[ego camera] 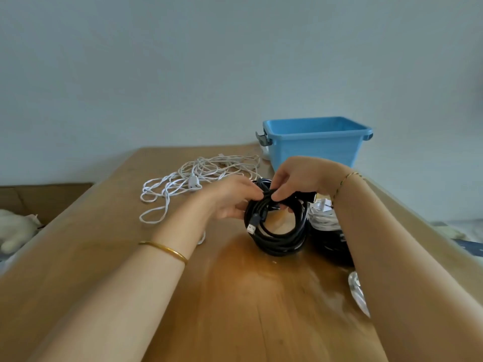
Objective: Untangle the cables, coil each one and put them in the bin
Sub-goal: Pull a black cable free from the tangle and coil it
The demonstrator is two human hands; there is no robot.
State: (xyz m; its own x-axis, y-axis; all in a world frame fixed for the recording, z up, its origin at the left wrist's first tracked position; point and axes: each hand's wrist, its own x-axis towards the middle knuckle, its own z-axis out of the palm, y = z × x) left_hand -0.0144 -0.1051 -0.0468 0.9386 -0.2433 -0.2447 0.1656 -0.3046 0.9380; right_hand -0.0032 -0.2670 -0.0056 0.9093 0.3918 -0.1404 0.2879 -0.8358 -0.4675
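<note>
A coiled black cable (277, 237) stands on edge in the middle of the wooden table (235, 296), a USB plug hanging at its left side. My left hand (230, 197) and my right hand (295, 176) both pinch the top of this coil, fingertips nearly meeting. A loose white cable (198, 173) lies tangled behind my left hand. The blue bin (316, 142) sits at the table's far right, its inside hidden. More white and black cable (326, 226) lies under my right forearm, partly hidden.
A clear plastic piece (358, 291) lies on the table by my right forearm. A cardboard box (44, 197) and a white soft thing (15, 228) are off the table's left edge. A plain wall stands behind.
</note>
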